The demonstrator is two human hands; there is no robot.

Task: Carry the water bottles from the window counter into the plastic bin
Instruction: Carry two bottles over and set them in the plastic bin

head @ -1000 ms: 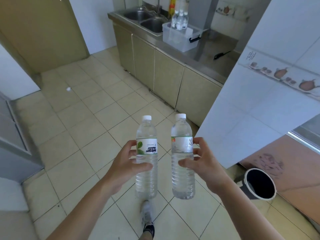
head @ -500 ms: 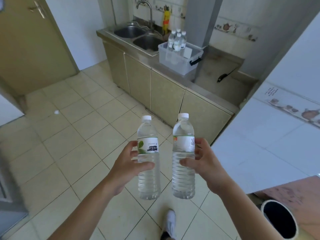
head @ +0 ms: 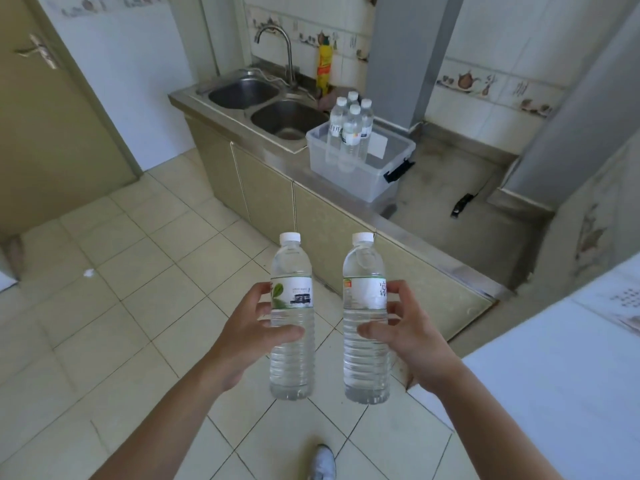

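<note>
My left hand (head: 247, 332) grips a clear water bottle (head: 291, 317) with a green-leaf label, held upright over the floor. My right hand (head: 403, 336) grips a second upright water bottle (head: 365, 317) with a white label, just beside the first. Ahead, a clear plastic bin (head: 360, 168) with black latches sits on the steel counter (head: 450, 216) to the right of the sink. Several water bottles (head: 349, 131) stand upright in the bin's far left corner.
A double steel sink (head: 266, 105) with a tap lies left of the bin, a yellow bottle (head: 324, 72) behind it. A black object (head: 460, 205) lies on the counter right of the bin. A white tiled wall corner (head: 554, 393) juts in at right. Door (head: 45, 109) at left.
I have walked closer to the counter; the bin and sink appear larger and nearer. Both bottles stay upright in my hands. The black-rimmed bucket at lower right has left the view.
</note>
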